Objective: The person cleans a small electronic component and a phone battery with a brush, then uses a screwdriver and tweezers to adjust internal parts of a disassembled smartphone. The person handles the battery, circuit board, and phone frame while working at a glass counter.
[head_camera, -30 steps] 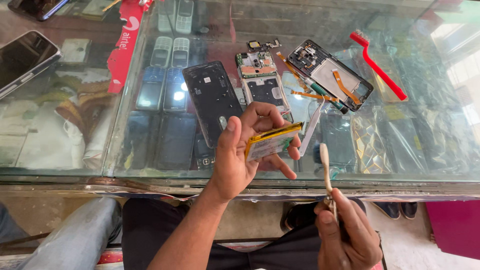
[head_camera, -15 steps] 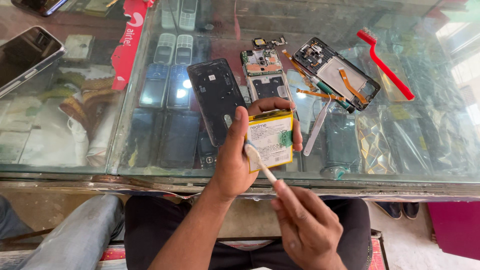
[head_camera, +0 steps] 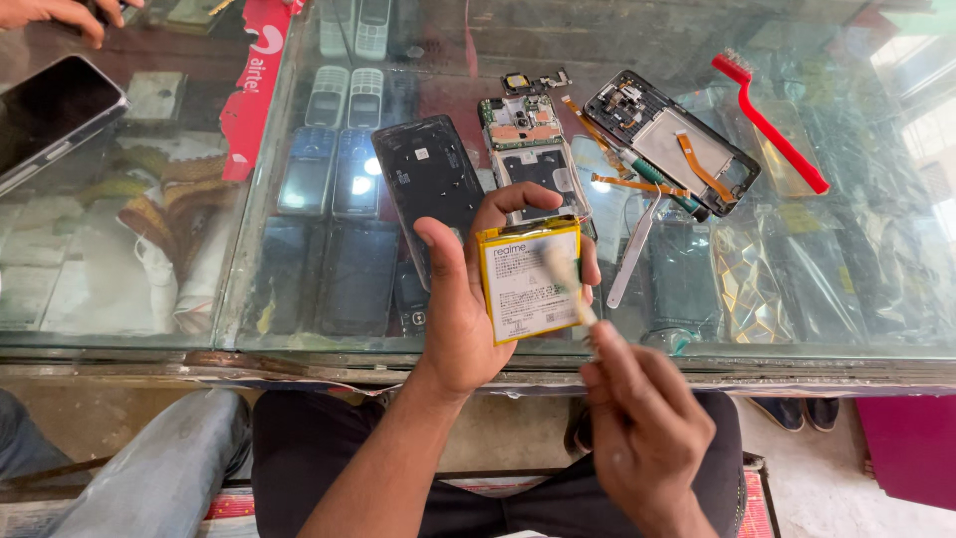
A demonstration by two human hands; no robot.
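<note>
Right hand [head_camera: 642, 438] nearest the camera, low in view, fingers curled tight around a thin pale stick-like tool [head_camera: 568, 284], blurred, so the exact grip and tip are hard to tell; the tool slants up-left and its far end lies over the face of the phone battery [head_camera: 528, 284]. Left hand [head_camera: 468, 299] holds the battery just above the near edge of the glass table [head_camera: 299, 344], thumb on its left edge, fingers wrapped behind and showing past the top and right edges, pinching it flat toward the camera. Battery is a flat rectangle, white label face with yellow border, long axis running near-to-far, slightly tilted, top end pointing away from the person. Beyond it on the glass: a dark phone back cover [head_camera: 428, 184] lying lengthwise, a bare phone circuit board [head_camera: 523, 125], an opened phone frame [head_camera: 672, 139] with orange flex cables, a grey flat pry tool [head_camera: 632, 254], a red brush [head_camera: 767, 120] far right. Far left, a dark smartphone [head_camera: 50, 115] lies on the table, and another person's hand [head_camera: 60, 12] shows at the top corner.
</note>
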